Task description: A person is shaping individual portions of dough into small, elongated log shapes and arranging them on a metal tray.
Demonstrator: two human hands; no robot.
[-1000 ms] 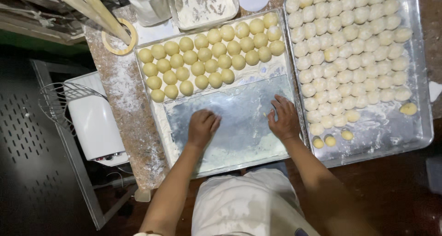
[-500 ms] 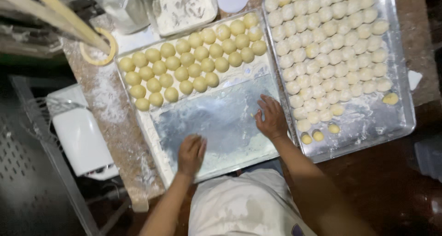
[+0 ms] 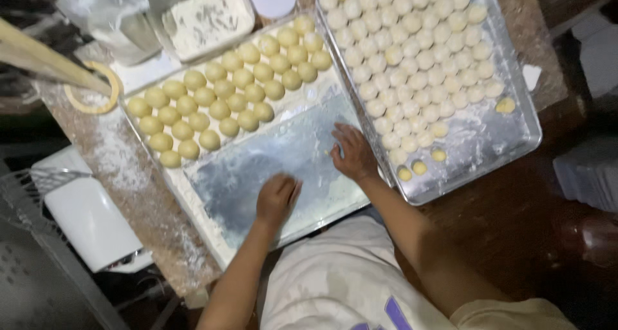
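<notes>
My left hand [image 3: 277, 200] presses palm-down on the bare, floured near part of a metal tray [image 3: 290, 151], fingers curled over something I cannot see. My right hand [image 3: 352, 152] rests on the same tray by its right rim, fingers bent, with a small bit of pale dough at its fingertips. Several round yellow dough balls [image 3: 225, 98] lie in rows on the far half of this tray. A second metal tray [image 3: 489, 140] to the right holds several smaller pale dough balls [image 3: 412, 47], with a few yellow pieces [image 3: 420, 167] near its front edge.
A container of white flour [image 3: 205, 11] stands behind the left tray, beside a clear plastic bag [image 3: 109, 15]. A dough ring [image 3: 90, 89] and wooden sticks [image 3: 45, 56] lie at far left on the floured counter [image 3: 116, 163]. A white box [image 3: 87, 214] sits below left.
The view has shifted. My left hand has slid nearer to me along the tray and my right hand has moved slightly left and down; both stay on the floured surface.
</notes>
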